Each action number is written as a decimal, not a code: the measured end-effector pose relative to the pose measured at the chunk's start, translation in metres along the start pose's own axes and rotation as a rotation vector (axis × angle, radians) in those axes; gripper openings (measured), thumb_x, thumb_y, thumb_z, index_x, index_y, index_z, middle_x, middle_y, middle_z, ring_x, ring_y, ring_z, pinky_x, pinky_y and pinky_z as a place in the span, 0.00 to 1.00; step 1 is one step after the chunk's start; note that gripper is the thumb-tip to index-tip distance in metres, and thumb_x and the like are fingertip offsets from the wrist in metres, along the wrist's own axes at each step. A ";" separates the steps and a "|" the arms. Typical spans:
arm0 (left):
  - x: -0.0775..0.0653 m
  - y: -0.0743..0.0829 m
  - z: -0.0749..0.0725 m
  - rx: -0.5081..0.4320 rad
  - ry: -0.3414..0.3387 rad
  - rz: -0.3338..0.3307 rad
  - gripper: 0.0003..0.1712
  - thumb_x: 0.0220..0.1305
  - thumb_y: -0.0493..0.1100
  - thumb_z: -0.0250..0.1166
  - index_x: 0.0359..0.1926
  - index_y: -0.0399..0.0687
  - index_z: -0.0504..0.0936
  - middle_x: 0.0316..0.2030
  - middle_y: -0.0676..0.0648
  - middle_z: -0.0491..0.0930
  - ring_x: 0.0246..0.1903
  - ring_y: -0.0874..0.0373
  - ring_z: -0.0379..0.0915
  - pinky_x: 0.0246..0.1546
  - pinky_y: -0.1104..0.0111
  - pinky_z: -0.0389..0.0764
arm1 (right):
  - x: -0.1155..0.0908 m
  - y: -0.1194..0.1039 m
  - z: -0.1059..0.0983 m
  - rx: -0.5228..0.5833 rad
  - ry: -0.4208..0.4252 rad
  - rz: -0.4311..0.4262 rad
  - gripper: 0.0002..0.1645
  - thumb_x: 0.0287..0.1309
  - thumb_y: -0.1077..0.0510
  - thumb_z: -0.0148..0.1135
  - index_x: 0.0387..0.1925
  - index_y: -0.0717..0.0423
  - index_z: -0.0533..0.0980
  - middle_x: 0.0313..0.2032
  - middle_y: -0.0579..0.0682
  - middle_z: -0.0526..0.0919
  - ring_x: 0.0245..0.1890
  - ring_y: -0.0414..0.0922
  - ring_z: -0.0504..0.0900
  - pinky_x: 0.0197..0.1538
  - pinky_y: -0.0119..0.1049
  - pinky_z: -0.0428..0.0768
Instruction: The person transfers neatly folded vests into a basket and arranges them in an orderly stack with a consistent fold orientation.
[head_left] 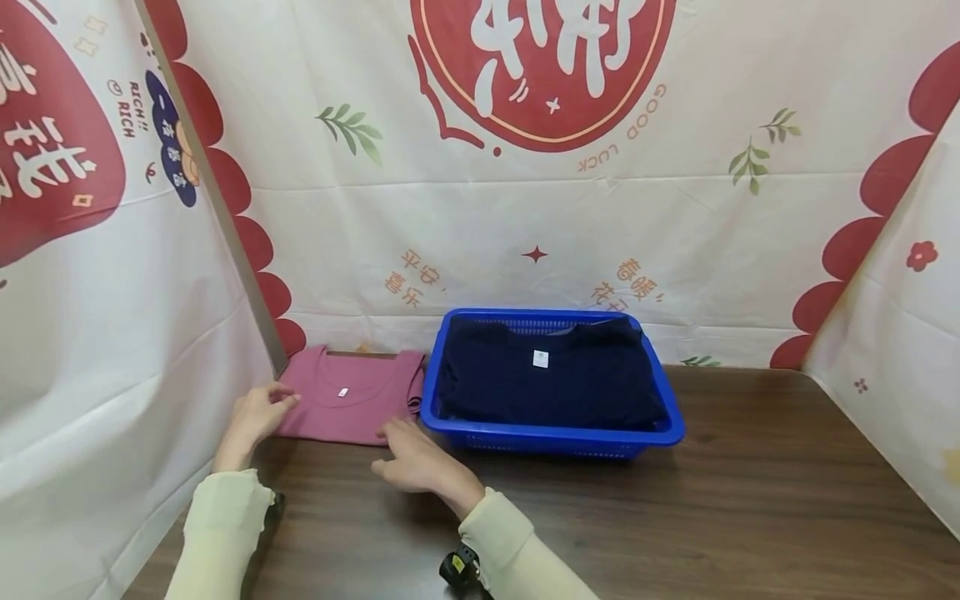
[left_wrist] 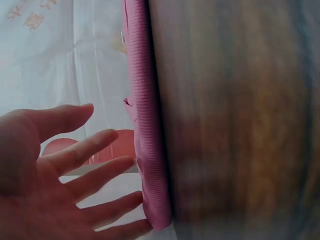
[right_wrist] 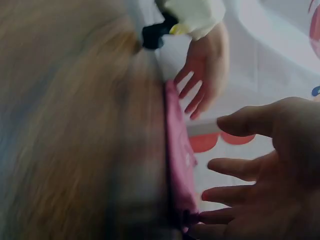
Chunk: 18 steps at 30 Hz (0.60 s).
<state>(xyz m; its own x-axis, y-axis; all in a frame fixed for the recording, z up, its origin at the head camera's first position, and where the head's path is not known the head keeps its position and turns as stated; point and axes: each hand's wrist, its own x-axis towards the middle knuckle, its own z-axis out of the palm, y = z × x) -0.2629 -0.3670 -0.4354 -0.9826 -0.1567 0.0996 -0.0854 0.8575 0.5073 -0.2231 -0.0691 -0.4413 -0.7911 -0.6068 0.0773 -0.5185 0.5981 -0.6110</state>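
A folded pink shirt (head_left: 345, 417) with a small white neck label lies flat on the table, left of a blue basket (head_left: 555, 433). My left hand (head_left: 258, 414) is at the shirt's left edge, fingers spread; in the left wrist view its fingertips (left_wrist: 135, 197) are close to the ribbed pink cloth, and contact is hard to tell. By the shirt's front right corner is my right hand (head_left: 420, 458), its fingers apart and holding nothing. In the right wrist view the pink shirt (right_wrist: 180, 160) lies between both hands. A folded dark navy shirt (head_left: 547, 387) with a white label fills the basket.
The brown wooden table (head_left: 712, 500) extends to the right and front. White printed cloth (head_left: 480, 242) hangs behind it, with a cloth side wall (head_left: 112, 375) close to my left arm and another (head_left: 900, 358) at the right.
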 end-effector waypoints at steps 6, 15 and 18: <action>0.000 -0.002 -0.003 0.039 -0.061 -0.052 0.28 0.73 0.50 0.59 0.58 0.27 0.80 0.59 0.23 0.77 0.60 0.24 0.70 0.60 0.38 0.73 | -0.001 0.005 -0.001 -0.172 -0.043 0.012 0.22 0.66 0.51 0.65 0.56 0.58 0.78 0.58 0.52 0.82 0.71 0.52 0.72 0.75 0.43 0.67; -0.007 0.006 -0.013 0.108 -0.096 -0.176 0.33 0.71 0.54 0.59 0.56 0.24 0.76 0.53 0.21 0.77 0.54 0.24 0.72 0.52 0.39 0.76 | -0.007 -0.001 -0.006 -0.235 0.083 0.024 0.15 0.63 0.53 0.65 0.49 0.55 0.80 0.43 0.49 0.85 0.46 0.47 0.83 0.50 0.40 0.82; -0.010 0.006 -0.012 0.098 -0.081 -0.199 0.35 0.69 0.53 0.61 0.59 0.23 0.73 0.55 0.20 0.74 0.56 0.23 0.68 0.53 0.37 0.74 | -0.007 -0.003 -0.002 -0.207 0.161 0.039 0.18 0.62 0.54 0.66 0.52 0.56 0.79 0.46 0.54 0.84 0.43 0.50 0.84 0.46 0.43 0.84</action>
<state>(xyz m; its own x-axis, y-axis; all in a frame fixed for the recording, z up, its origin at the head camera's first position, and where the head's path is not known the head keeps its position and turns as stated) -0.2516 -0.3659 -0.4227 -0.9546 -0.2908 -0.0649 -0.2902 0.8580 0.4238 -0.2164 -0.0657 -0.4380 -0.8447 -0.4999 0.1913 -0.5288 0.7238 -0.4432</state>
